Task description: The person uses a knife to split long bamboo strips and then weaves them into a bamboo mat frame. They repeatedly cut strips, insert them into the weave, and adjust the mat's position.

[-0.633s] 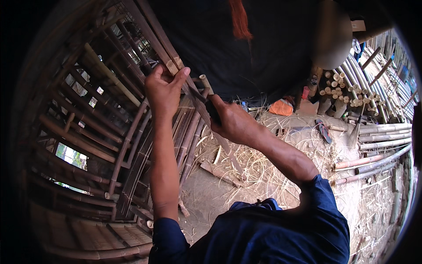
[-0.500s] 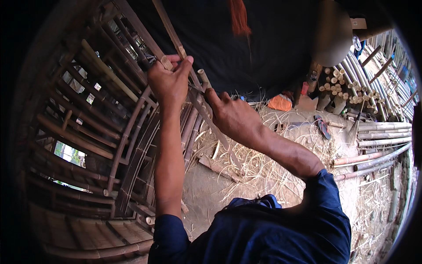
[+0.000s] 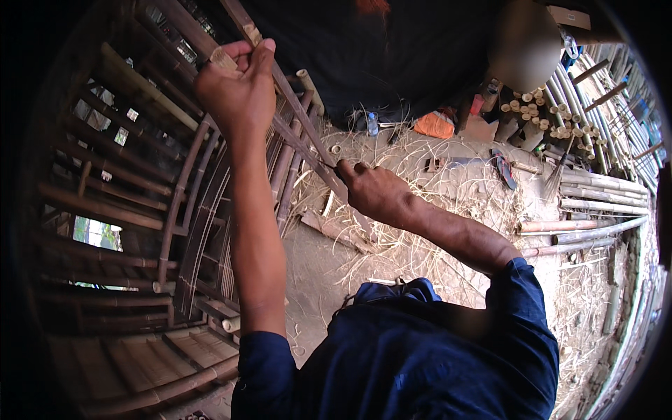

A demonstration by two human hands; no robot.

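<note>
My left hand (image 3: 238, 91) is raised at the upper left, closed around two long brown bamboo strips. The thinner strip (image 3: 294, 101) passes by my thumb, and the wider strip (image 3: 185, 28), with a pale patch at my fingers, runs through the palm. Both slope down to the right and come together at my right hand (image 3: 374, 190). Its fingers are curled tightly there, nearest the thinner strip's lower end. The wider strip's far end (image 3: 360, 220) sticks out below that hand. Whether a blade is also inside the right fist is hidden.
Bamboo lattice furniture (image 3: 168, 210) crowds the left side. Pale shavings (image 3: 420, 231) litter the floor. Stacked bamboo poles (image 3: 602, 199) lie at the right, near a sandal (image 3: 502, 169) and an orange bag (image 3: 435, 124). A dark cloth (image 3: 336, 56) hangs ahead.
My left hand has moved up and to the left with the strips. The gap between my hands is wider. My right hand stays closed near the same place, slightly lower.
</note>
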